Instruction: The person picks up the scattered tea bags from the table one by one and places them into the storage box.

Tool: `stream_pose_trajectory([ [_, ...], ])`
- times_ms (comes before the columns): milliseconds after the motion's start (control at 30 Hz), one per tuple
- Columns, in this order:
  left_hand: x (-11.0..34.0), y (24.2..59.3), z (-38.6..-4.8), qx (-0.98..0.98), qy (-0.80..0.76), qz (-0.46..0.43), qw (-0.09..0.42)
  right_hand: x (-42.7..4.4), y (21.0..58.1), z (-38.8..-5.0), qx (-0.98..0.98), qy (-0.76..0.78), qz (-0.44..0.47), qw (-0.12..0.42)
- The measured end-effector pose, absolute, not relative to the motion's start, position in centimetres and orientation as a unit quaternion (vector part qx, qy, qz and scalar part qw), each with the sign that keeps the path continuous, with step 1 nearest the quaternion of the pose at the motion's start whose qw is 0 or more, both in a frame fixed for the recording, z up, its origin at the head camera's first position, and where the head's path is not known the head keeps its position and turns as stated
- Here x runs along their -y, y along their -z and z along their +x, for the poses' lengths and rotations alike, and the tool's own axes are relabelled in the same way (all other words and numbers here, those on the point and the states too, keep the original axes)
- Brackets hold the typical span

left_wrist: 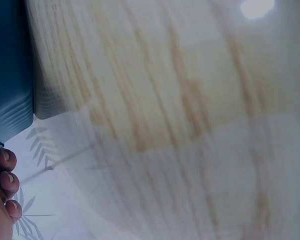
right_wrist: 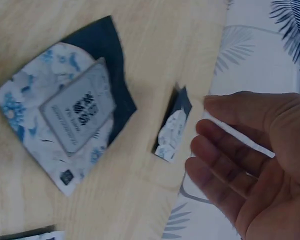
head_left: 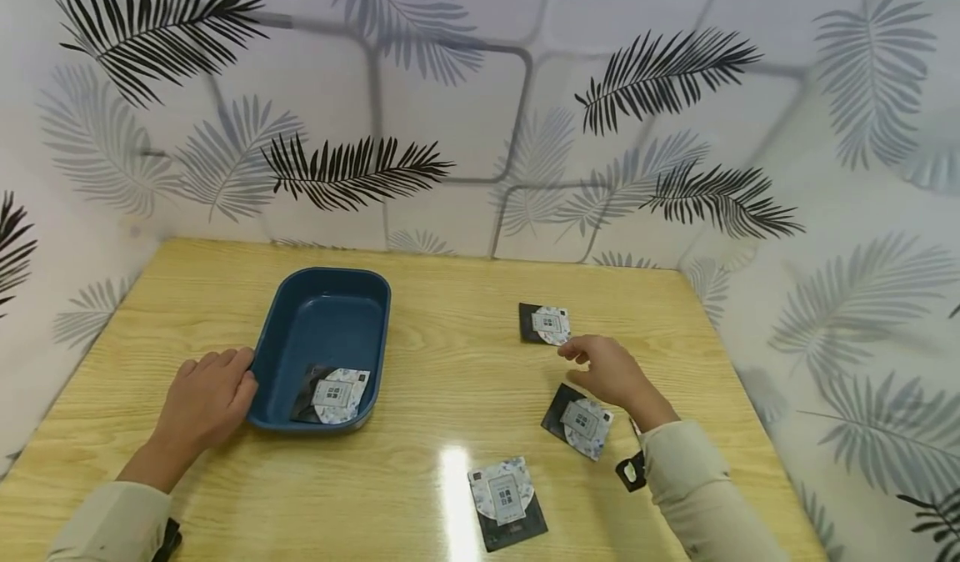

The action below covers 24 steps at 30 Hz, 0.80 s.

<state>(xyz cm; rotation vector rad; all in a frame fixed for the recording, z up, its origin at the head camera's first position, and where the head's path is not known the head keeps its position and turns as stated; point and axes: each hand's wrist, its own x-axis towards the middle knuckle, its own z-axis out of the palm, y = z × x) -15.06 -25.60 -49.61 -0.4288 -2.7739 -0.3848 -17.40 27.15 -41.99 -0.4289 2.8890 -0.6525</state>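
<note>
My left hand (head_left: 208, 399) grips the near left rim of a dark blue plastic basin (head_left: 258, 362); in the left wrist view its fingers (left_wrist: 9, 180) curl at the basin's edge. A flat black-and-white floral packet (head_left: 333, 393) lies inside, at the near end. My right hand (head_left: 611, 372) hovers over the table's right side with loosely bent fingers and nothing in them. Just beyond its fingertips lies another packet (head_left: 546, 323), apart from them in the right wrist view. Closer to me, a second loose packet (head_left: 579, 422) lies below the hand, and a third packet (head_left: 507, 499) near the front.
A small black item (head_left: 632, 470) with a pale spot lies beside the right sleeve, partly hidden by it. The wood-grain table (head_left: 442, 362) meets a wall (head_left: 480, 112) covered with leaf-patterned sheeting at the back. Light glares off the tabletop near the front middle.
</note>
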Motion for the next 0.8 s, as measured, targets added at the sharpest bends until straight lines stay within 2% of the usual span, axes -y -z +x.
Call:
stream_pose_trajectory([
  [167, 25.7, 49.7, -15.1, 0.967, 0.133, -0.151, 0.156, -27.5, 42.8, -16.8, -0.962, 0.205, -0.129, 0.123],
  [567, 26.0, 49.5, -15.2, 0.967, 0.130, -0.147, 0.162, -28.0, 43.5, -17.0, -0.970, 0.159, -0.094, 0.156],
  [800, 25.8, 49.5, -15.3, 0.967, 0.127, -0.154, 0.156, -28.4, 44.4, -16.4, -0.973, 0.155, -0.078, 0.151],
])
